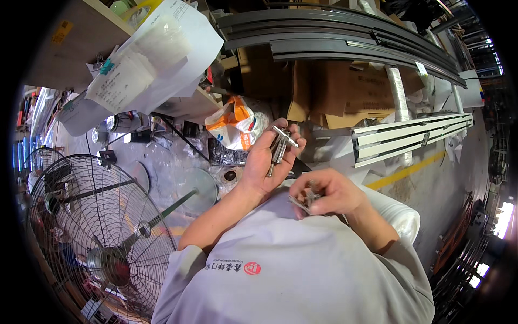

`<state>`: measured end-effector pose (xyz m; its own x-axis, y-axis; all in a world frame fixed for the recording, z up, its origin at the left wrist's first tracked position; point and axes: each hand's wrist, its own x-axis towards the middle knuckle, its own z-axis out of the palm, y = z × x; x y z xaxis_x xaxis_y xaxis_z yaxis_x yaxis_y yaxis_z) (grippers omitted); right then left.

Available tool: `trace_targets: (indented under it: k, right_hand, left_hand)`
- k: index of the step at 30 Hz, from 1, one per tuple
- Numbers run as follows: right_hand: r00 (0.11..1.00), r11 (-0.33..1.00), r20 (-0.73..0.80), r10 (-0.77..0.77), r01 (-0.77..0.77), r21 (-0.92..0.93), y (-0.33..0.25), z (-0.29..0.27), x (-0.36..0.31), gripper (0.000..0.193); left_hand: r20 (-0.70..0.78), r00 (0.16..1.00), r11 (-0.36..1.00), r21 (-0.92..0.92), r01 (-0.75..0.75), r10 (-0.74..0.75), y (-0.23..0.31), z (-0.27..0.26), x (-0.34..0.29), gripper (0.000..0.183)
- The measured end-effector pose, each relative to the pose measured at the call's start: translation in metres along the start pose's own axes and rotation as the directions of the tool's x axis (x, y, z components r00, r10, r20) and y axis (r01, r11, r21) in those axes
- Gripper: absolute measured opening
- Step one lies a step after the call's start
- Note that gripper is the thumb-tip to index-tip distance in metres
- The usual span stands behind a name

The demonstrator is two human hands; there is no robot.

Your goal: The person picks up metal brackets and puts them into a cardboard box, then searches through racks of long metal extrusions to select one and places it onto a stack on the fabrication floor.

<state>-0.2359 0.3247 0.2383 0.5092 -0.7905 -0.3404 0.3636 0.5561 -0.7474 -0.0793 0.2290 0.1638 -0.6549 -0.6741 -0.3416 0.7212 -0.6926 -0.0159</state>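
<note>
My left hand (260, 166) is turned palm up in front of my chest. Several slim silvery metal bolts (278, 150) lie across its palm and fingers, and the fingers curl partly around them. Lower and to the right is my right hand (335, 191), its fingers closed on a small bunch of metal pieces (303, 202). Their exact kind is hard to make out, as the fingers hide part of them. The two hands are close together but apart.
A large caged fan (108, 264) stands at the left. Beyond my hands are an orange-and-white plastic bag (234, 123) and cardboard boxes (350, 92). Long dark metal profiles (334, 35) and white slotted profiles (413, 137) lie on a rack. Papers (154, 67) hang at upper left.
</note>
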Motion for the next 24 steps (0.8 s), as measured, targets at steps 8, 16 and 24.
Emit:
trace_targets:
  k: [8,16,24]
  right_hand:
    - [0.897,0.963,-0.399,-0.188,0.248,0.104,-0.014,0.011,0.020,0.011]
    - [0.794,0.983,-0.580,-0.181,0.155,-0.095,-0.013,0.027,0.040,0.006]
    - [0.726,0.960,-0.630,-0.276,0.240,-0.143,-0.011,0.029,0.041,0.006]
  left_hand:
    - [-0.109,0.994,0.997,0.083,0.007,0.002,0.006,0.015,-0.010,0.038]
    - [0.054,0.996,0.996,-0.060,0.071,-0.068,0.010,0.007,-0.015,0.057]
    - [0.057,0.998,0.983,-0.178,0.051,-0.041,0.013,0.001,-0.014,0.059]
